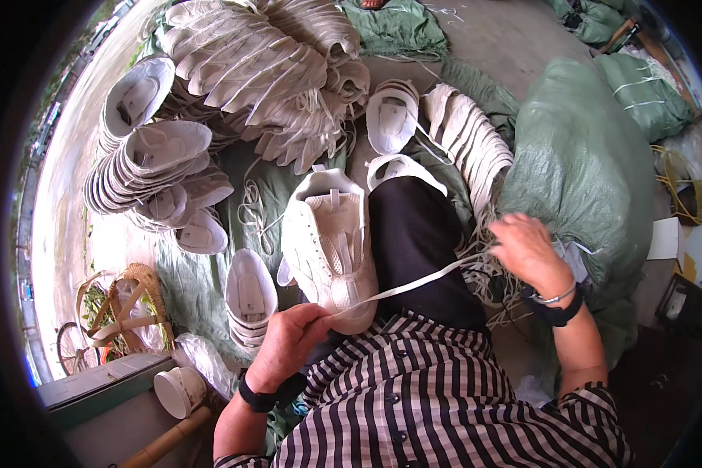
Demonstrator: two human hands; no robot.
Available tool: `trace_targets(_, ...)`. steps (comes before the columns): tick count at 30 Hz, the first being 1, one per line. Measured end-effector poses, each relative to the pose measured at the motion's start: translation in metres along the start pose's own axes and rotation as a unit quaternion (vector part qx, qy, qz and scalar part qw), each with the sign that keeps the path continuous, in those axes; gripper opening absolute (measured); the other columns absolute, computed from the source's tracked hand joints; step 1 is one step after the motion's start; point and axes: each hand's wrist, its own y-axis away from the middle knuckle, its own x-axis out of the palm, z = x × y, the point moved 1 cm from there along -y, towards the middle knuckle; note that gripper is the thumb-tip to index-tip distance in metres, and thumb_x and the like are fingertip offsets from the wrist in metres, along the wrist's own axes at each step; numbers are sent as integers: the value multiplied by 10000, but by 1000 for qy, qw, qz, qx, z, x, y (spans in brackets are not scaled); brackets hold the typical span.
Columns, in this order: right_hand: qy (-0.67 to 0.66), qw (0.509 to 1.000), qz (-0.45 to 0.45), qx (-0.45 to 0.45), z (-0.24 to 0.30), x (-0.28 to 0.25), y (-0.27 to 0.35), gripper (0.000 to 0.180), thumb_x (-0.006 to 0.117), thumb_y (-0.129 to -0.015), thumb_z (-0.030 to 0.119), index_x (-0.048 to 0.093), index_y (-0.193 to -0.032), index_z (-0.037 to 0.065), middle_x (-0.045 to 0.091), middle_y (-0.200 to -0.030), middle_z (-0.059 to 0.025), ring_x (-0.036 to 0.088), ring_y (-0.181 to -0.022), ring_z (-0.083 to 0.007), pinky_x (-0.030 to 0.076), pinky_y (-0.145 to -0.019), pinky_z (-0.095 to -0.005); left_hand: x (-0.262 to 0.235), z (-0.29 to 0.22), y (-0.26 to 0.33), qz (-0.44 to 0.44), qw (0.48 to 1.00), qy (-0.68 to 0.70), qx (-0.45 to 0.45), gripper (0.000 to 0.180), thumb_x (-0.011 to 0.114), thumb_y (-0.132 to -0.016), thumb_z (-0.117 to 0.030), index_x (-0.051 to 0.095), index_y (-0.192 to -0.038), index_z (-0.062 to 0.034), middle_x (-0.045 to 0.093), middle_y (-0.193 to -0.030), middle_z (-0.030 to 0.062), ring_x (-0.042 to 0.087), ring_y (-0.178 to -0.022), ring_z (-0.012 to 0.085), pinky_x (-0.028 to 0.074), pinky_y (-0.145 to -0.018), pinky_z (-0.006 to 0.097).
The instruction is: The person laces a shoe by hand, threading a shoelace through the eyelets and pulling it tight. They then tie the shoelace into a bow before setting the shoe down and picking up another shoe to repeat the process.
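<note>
A white shoe upper [329, 249] rests on my lap, toe toward me. My left hand [288, 343] pinches one end of a white flat lace [413, 285] right at the shoe's toe end. The lace runs taut to the right toward my right hand [526, 251], which is closed among a bundle of loose white laces [491, 277] beside a large green sack [581, 164]. A dark band circles each wrist, and a thin bracelet sits on the right one.
Stacks of white shoe uppers [152, 168] lie at left and a fanned pile [249, 54] at the top, on green sheeting. More uppers [468, 132] line my right knee. A wicker basket [136, 292] and a white cup [175, 390] sit lower left.
</note>
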Motion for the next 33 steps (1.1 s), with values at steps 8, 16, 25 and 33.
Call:
trace_targets(8,-578,769,191,-193,133,26,-55,374,612,-867,124,525,-1217,23,641,-1001,-151,646,-872,-192,492,-804,-293,15,-28,-26,-62,993,94,30,135,664,-844,-119,656,-837,16,632,-654,56,571,-624,79,471,-578,251)
trace_targets(16,-268,913,-136,-277,104,2,-106,119,564,-858,120,640,-882,33,641,-893,-109,618,-792,-270,497,-706,-348,-14,-13,-73,-290,920,-173,199,773,718,-762,-319,356,-1375,-19,387,-1383,182,348,-1297,295,261,-1077,387)
trace_targets(25,-177,935,-118,-285,94,30,-132,134,563,-745,115,674,-803,67,633,-805,-84,601,-824,-240,486,-787,-335,-7,10,-109,-162,958,-150,183,996,739,-699,-474,241,-1416,5,279,-1447,206,254,-1359,330,209,-1110,413)
trace_targets(33,-475,873,-46,-98,104,34,-91,136,557,-882,30,606,-1006,6,660,-768,-91,653,-670,-152,512,-609,-275,3,19,-76,-146,961,-124,198,924,719,-754,-337,194,-1445,-19,193,-1478,243,194,-1382,364,194,-1112,431)
